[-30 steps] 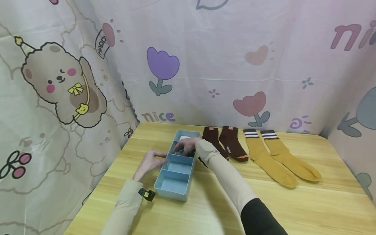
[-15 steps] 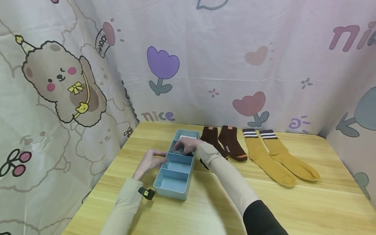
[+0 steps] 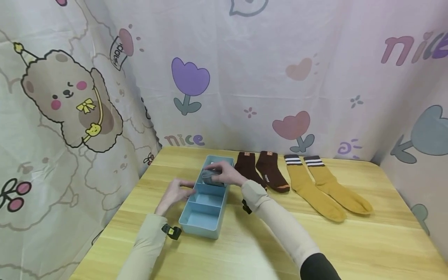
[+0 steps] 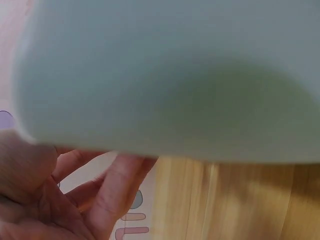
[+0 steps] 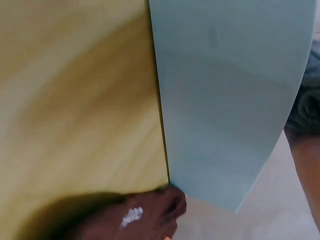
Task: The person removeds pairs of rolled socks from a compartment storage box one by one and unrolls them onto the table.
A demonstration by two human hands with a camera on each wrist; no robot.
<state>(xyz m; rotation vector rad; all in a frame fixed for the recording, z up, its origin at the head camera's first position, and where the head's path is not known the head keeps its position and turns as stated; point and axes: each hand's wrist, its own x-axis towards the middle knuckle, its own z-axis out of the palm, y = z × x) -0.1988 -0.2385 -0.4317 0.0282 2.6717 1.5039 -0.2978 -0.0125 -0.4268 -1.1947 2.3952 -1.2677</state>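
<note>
A light blue divided box (image 3: 202, 233) stands lengthwise on the table. My right hand (image 3: 229, 174) is over its far half, fingers and thumb curled round a grey folded sock (image 3: 208, 177) at the second compartment from the back. Part of that sock (image 5: 311, 95) shows past the box wall in the right wrist view. My left hand (image 3: 177, 192) rests its fingertips against the box's left side. In the left wrist view the wall covers those fingertips, and the fingers (image 4: 116, 187) look fairly straight. The two near compartments hold nothing.
Brown socks (image 3: 272, 171) lie close to the box's right side, with orange toes. Further right are yellow socks (image 3: 316, 190) with striped cuffs. Something white (image 3: 213, 163) shows in the far compartment. A patterned curtain (image 3: 245, 77) hangs along the table's back edge.
My right hand has come up and slightly right from inside the compartment, and more of the grey sock shows in its grip. The left hand keeps its place; the view has shifted a little.
</note>
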